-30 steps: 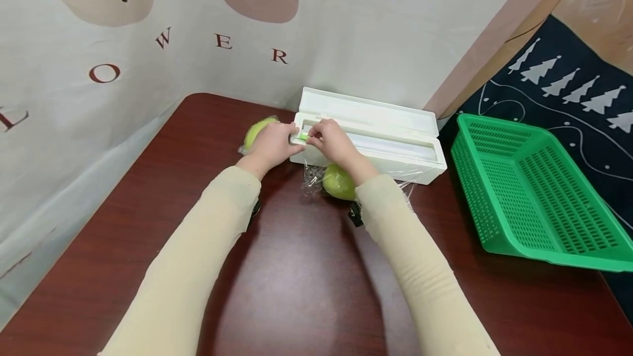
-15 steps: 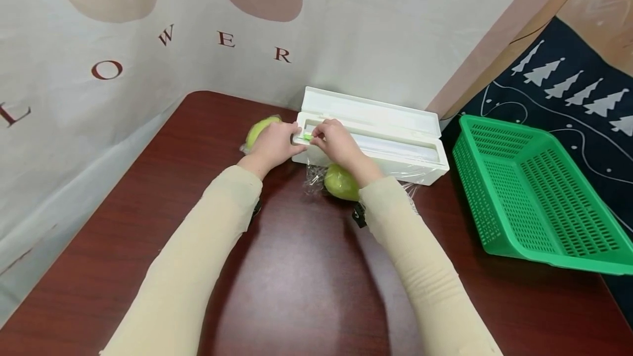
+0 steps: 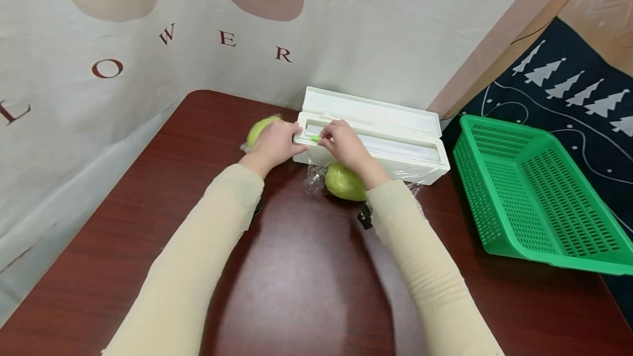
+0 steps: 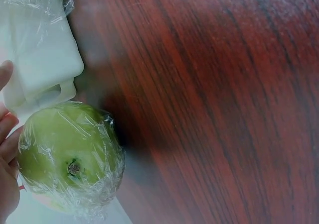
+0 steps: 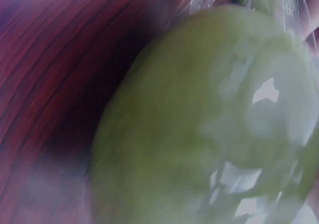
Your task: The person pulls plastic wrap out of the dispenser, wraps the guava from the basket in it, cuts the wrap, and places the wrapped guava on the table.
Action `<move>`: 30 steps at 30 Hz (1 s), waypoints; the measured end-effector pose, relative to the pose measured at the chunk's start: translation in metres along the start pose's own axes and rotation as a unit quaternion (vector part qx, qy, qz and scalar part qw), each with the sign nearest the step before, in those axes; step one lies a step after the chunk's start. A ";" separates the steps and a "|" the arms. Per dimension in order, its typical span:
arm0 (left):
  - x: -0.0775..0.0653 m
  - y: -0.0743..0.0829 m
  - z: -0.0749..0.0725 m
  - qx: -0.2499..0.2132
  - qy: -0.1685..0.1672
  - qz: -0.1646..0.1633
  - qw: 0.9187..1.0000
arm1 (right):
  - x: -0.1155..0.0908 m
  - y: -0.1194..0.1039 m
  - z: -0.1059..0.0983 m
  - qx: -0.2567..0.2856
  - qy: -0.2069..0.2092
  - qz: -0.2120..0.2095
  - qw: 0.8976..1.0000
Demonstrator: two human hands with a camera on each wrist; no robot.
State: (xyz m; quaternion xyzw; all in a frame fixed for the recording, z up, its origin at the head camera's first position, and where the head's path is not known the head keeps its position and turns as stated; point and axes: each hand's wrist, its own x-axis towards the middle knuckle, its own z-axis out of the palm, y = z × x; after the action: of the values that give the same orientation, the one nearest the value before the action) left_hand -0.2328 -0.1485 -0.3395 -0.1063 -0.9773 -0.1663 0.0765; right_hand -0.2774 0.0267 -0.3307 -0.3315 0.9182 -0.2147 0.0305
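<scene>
A white cling film dispenser (image 3: pixel 422 171) stands at the back of the table, its lid (image 3: pixel 376 111) tipped back. My left hand (image 3: pixel 276 143) grips the dispenser's left end, thumb along the front. With thumb and fingertips, my right hand (image 3: pixel 344 142) pinches a small green slide cutter (image 3: pixel 315 138) on the front rim. Clear film hangs over the dispenser's front onto a green fruit (image 3: pixel 342 183) below my right wrist; this fruit fills much of the right wrist view. A second green fruit (image 4: pixel 55 139), wrapped in film, rests beside my left hand.
A green plastic basket (image 3: pixel 470 191) stands on the right of the brown table (image 3: pixel 296 290). Behind the table hangs a pale printed cloth (image 3: pixel 376 26). A dark cloth with white trees (image 3: pixel 544 73) hangs at the right.
My right hand has slid the green cutter a little to the right along the dispenser's rim. The left hand keeps its grip on the left end.
</scene>
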 end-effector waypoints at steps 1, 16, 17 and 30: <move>0.000 0.001 -0.001 0.001 -0.001 0.000 1.000 | -0.002 0.003 -0.002 0.004 0.000 0.003 1.000; 0.001 0.002 -0.001 0.002 0.005 0.008 1.000 | -0.028 0.033 -0.023 0.022 -0.005 0.024 0.999; 0.001 0.002 -0.001 0.003 0.004 0.007 1.000 | -0.032 0.038 -0.025 0.022 -0.002 0.026 0.999; 0.003 0.002 0.003 -0.003 -0.003 0.004 1.000 | -0.066 0.083 -0.039 0.034 0.037 0.044 0.998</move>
State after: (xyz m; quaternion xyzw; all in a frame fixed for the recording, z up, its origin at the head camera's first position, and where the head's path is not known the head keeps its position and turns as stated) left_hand -0.2357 -0.1453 -0.3411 -0.1109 -0.9765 -0.1691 0.0742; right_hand -0.2833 0.1398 -0.3356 -0.2813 0.9247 -0.2558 0.0175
